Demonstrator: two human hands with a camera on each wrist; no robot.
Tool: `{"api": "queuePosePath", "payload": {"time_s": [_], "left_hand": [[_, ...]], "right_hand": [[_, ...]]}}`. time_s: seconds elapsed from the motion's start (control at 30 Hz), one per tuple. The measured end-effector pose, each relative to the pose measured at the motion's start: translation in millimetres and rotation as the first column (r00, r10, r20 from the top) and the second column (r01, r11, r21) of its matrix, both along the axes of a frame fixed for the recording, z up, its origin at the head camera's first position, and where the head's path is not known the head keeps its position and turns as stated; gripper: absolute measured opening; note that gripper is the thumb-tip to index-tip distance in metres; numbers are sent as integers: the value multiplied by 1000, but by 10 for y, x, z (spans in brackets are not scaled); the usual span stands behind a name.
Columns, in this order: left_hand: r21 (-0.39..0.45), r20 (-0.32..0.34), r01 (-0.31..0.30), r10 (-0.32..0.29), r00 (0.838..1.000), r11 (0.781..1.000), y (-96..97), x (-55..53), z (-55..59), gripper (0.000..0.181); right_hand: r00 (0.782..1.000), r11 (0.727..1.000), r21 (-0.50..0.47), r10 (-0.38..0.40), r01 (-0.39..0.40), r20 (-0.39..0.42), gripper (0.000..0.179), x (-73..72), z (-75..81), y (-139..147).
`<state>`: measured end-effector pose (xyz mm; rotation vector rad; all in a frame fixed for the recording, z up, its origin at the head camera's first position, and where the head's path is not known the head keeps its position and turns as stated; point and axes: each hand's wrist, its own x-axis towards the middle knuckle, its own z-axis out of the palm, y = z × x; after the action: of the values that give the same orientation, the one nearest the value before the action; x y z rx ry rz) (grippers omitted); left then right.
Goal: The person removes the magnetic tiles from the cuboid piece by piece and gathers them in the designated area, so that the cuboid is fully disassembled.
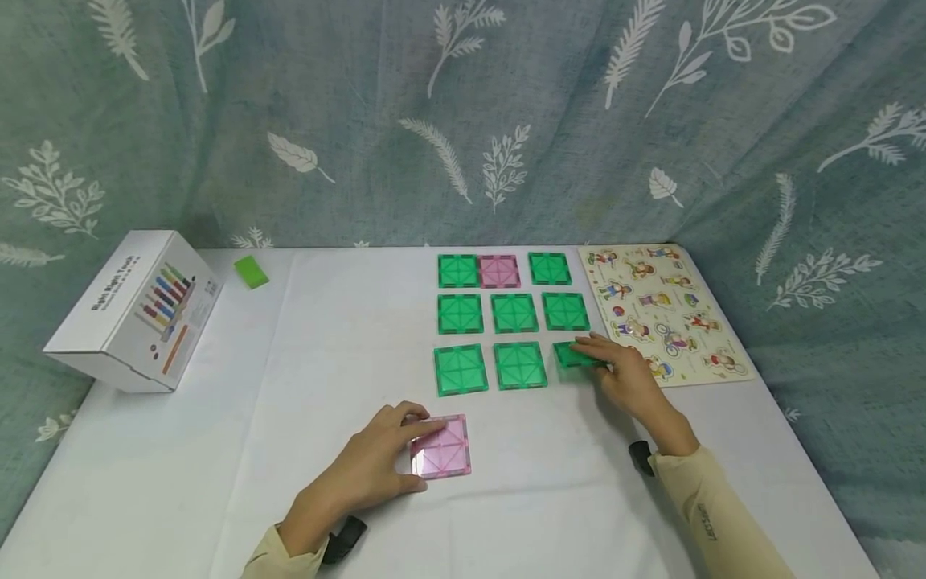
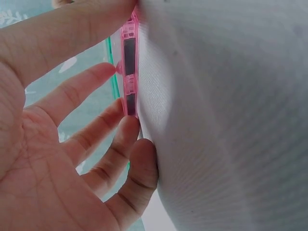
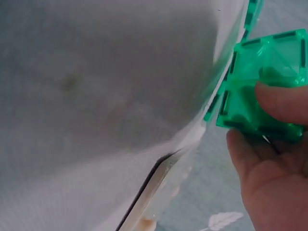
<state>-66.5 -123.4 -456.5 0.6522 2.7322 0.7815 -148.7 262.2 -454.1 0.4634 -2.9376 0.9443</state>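
My left hand holds a pink magnetic tile that lies on the white table. Its thumb is at the near edge, one finger lies over the top, and other fingertips touch the far side. Edge-on in the left wrist view, that pink tile shows dark magnets in its rim. Between thumb and fingers, my right hand pinches a green magnetic tile, tilted at the right end of the front row. The right wrist view shows the thumb across this green tile's face.
Behind the hands, several green tiles lie in rows, with one pink tile in the back row. A picture puzzle board lies at right. At left stand a white box and a small light-green piece.
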Motion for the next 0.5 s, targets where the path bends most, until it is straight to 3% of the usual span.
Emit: {"api": "queuePosePath", "payload": {"time_s": [0.3, 0.5], "left_hand": [[3, 15, 3, -3, 1000, 1000, 33, -13, 10, 75], [11, 26, 5, -6, 1000, 1000, 52, -17, 30, 74]], "right_hand": [[984, 997, 49, 46, -56, 170, 58, 9, 11, 53], [973, 997, 37, 53, -63, 223, 62, 1, 34, 63]]}}
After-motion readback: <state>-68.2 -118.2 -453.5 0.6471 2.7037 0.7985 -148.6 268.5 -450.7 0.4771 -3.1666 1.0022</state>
